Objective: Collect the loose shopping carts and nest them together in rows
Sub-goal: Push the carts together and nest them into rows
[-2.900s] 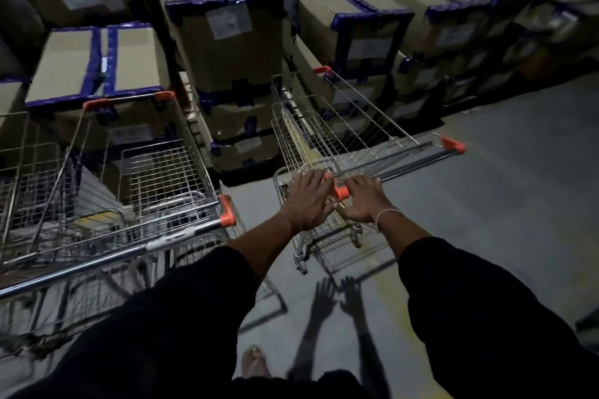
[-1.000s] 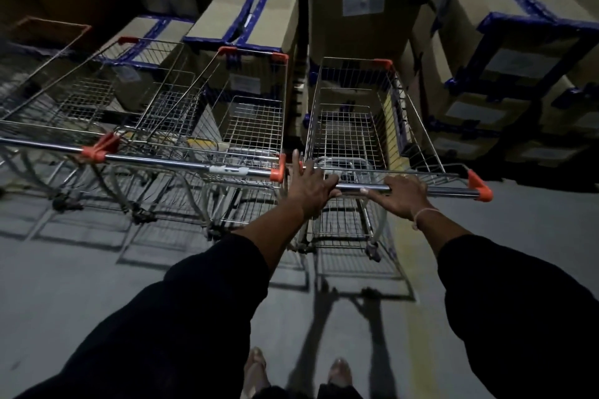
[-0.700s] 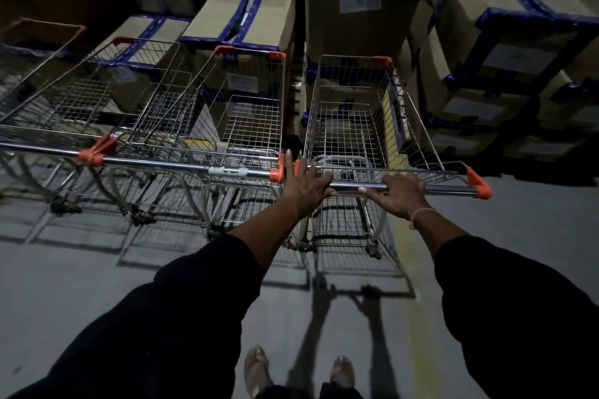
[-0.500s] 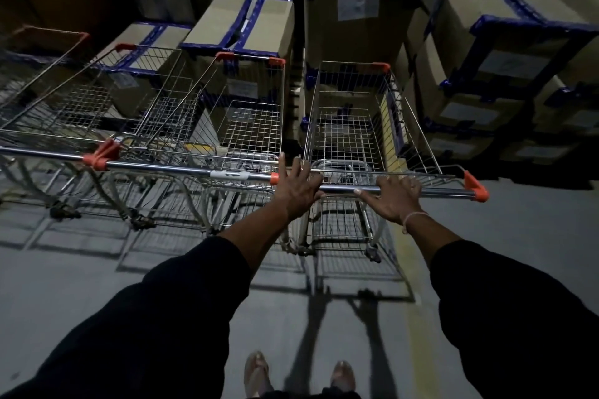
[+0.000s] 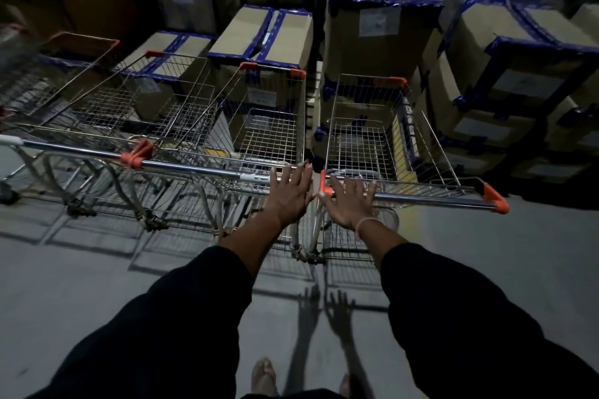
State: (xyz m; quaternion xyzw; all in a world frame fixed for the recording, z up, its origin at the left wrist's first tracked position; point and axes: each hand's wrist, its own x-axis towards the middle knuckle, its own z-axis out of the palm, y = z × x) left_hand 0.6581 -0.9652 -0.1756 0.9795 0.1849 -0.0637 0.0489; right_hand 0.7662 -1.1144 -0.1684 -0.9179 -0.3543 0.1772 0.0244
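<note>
Stacked cardboard boxes (image 5: 382, 26) sealed with blue tape fill the back of the scene, rising just beyond the front ends of the carts and closing off the way forward. More taped boxes (image 5: 525, 74) pile up along the right side. The floor (image 5: 81, 285) is bare grey concrete, with a faint yellow stripe running under the right-hand cart. Shadows of both arms fall on the floor near the person's feet.

A row of carts (image 5: 168, 126) stands on the left, side by side, their handles forming one line with orange end caps. The right cart (image 5: 366, 139) stands just beside that row, parallel to it, its basket pointing at the boxes.

The left hand (image 5: 290, 196) lies flat with fingers spread and straight, over the right end of the row's nearest handle (image 5: 194, 167); it grips nothing. The right hand (image 5: 348, 201) is likewise spread flat, palm down on the left end of the right cart's handle (image 5: 431, 201), fingers extended rather than wrapped around the bar. The two hands sit close together, nearly touching, at the gap between the two carts.
</note>
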